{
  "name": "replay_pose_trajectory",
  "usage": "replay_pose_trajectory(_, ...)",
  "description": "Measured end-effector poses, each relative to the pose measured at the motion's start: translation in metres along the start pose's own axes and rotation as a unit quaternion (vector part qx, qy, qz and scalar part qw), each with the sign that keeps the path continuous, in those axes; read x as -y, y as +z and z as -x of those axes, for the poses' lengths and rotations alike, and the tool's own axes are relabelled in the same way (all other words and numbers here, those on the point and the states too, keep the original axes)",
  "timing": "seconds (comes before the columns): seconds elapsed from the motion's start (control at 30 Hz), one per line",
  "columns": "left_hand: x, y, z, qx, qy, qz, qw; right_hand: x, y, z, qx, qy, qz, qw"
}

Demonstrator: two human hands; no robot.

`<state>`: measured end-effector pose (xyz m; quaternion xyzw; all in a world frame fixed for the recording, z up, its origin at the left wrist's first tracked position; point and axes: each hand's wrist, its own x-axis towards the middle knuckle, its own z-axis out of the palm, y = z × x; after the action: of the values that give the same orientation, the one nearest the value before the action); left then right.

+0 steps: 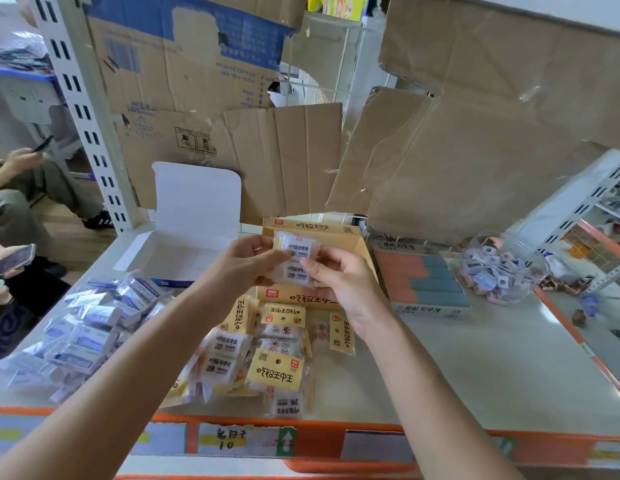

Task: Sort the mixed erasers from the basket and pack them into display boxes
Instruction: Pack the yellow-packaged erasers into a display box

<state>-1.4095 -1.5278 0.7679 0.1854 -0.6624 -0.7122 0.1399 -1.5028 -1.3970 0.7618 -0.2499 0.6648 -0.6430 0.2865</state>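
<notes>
Left hand (pixel 246 263), right hand (pixel 343 282) pinch eraser packs (pixel 298 252) above open yellow box (pixel 291 296)

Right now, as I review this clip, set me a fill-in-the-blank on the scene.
The left hand and right hand hold wrapped erasers above a display box coloured ____.
The tray of orange and blue erasers lies on that box's ____ side.
The blue-wrapped pile lies beside the ____ forearm.
Missing: yellow; right; left.

We see torn brown cardboard sheets (pixel 284 157) lining the back behind the pale, orange-edged tabletop (pixel 474 368), 2 white slotted uprights (pixel 83 109) flanking it, and wood floor (pixel 69 230) at left.
</notes>
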Motion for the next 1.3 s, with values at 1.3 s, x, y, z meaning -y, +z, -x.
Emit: replay_pose_trajectory(1.3, 0.011, -0.024, -0.03, -0.063, 0.049, -0.47, 0.879, -0.006, -0.003, -0.063, 0.072, 0.136, 0.431, 0.889)
